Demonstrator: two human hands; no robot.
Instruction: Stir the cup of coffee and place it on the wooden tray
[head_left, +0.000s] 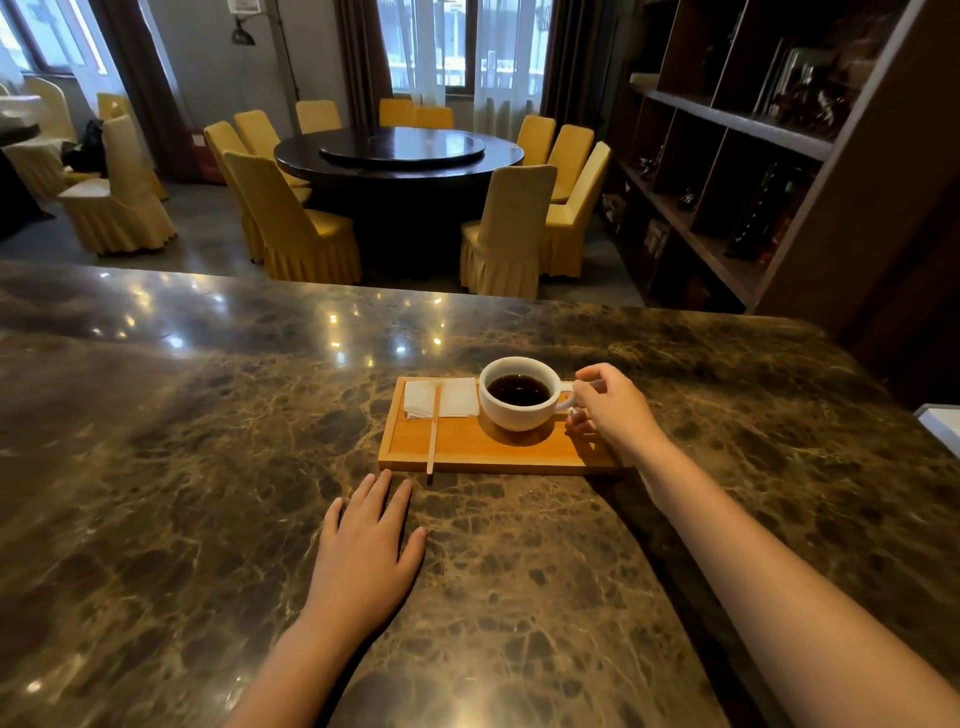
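A white cup (511, 410) of dark coffee stands on the right part of the wooden tray (467, 449). My right hand (610, 408) is at the cup's right side, with its fingers pinched on the handle. A thin wooden stir stick (434, 431) lies across the tray's left part, its near end sticking out over the front rim and its far end on a folded white napkin (457, 397). My left hand (363, 551) rests flat on the marble counter just in front of the tray, fingers spread, holding nothing.
The tray sits on a wide polished brown marble counter (208, 467). Beyond the counter's far edge stand a round dark table (400, 150) with yellow-covered chairs. A dark shelf unit (753, 156) rises at the right. A white object (943, 423) shows at the right edge.
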